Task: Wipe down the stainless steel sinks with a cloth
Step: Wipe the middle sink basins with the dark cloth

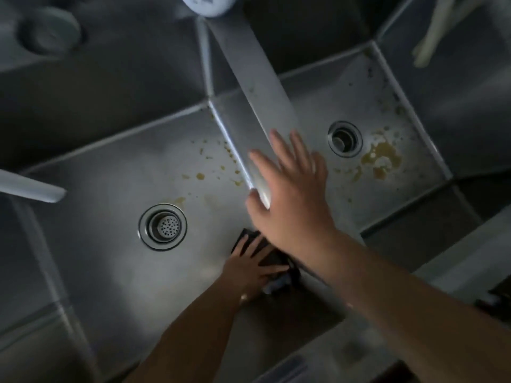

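Note:
Two stainless steel sink basins lie side by side, the left sink (116, 172) and the right sink (356, 100), split by a steel divider (249, 87). My left hand (250, 265) presses flat on a dark cloth (276, 258) on the left sink's floor, near the divider's foot. My right hand (290, 189) hovers over the divider with fingers spread, holding nothing. Yellow-brown spots (200, 176) dot the left sink's floor. A bigger yellow-brown stain (383, 160) sits beside the right sink's drain (345, 139).
The left drain (163, 226) has a perforated strainer. A pale faucet spout (30, 186) reaches in from the left edge. A round lid-like object (49, 30) lies at the top left, a white item (210, 4) at top centre.

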{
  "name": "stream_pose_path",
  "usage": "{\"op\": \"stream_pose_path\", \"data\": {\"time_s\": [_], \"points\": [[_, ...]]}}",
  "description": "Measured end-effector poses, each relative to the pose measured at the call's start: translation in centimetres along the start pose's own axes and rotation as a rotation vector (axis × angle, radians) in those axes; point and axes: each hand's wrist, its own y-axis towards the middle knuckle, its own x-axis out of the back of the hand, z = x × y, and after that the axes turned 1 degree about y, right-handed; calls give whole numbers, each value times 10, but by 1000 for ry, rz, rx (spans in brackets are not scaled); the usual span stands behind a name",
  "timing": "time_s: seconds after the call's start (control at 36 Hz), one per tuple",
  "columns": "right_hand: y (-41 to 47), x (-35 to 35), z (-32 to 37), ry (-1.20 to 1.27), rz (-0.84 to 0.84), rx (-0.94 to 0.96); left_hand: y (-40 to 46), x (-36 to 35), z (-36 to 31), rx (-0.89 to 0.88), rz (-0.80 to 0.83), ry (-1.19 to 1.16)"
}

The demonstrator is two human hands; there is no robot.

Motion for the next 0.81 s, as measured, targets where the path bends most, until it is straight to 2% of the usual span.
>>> {"op": "stream_pose_path", "data": {"time_s": [0.11, 0.22, 0.36, 0.47, 0.53, 0.58, 0.69, 0.81], "points": [[64, 17, -34, -137, 60, 153, 9, -9, 13, -3, -31, 38], [103, 26, -52, -142, 82, 247, 18, -3, 35, -8, -18, 76], [138, 28, -56, -96, 74, 300, 24, -7, 72, 72, -172, 144], [161, 16, -50, -133, 108, 322, 33, -6, 119, 186, -312, 99], [167, 8, -46, -164, 86, 307, 35, -1, 141, 316, -372, 53], [167, 2, -45, -178, 36, 294, 40, 7, 159, 524, -389, -19], [165, -1, -48, -132, -26, 287, 65, 22, 180, 959, -364, -325], [163, -1, -46, -119, -37, 289, 85, 38, 179, 1101, -327, -569]]}}
